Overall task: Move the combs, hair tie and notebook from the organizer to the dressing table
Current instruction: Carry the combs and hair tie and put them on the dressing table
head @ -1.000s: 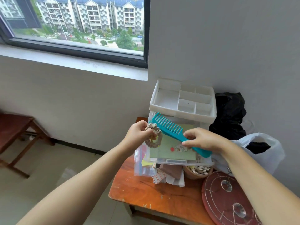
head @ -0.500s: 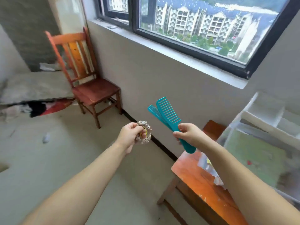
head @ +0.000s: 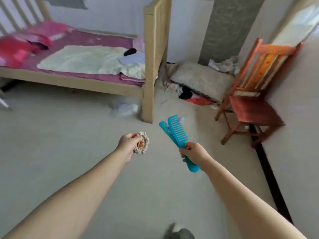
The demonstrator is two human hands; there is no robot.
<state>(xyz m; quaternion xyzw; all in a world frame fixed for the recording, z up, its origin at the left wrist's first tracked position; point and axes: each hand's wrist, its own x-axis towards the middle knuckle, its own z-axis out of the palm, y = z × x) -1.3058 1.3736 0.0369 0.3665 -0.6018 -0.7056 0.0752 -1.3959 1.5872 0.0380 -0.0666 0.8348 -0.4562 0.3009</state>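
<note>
Pale floor (head: 72,152) fills most of view. Directly on it: wooden bed frame (head: 148,69), red wooden chair (head: 252,104) at right, crumpled white plastic (head: 124,107) just beside bed post, heap of cloth under grey cushion (head: 202,80) between bed and chair, dark strip (head: 269,173) running along wall at right. Bed carries purple sheet (head: 103,40), cream towel (head: 86,59), pink bedding (head: 22,45), small dark item (head: 130,51).

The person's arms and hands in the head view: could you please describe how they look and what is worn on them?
Both forearms are bare, with no sleeves in view. The left hand and right hand wear no gloves, and no rings, watch or bracelets are visible.
</note>
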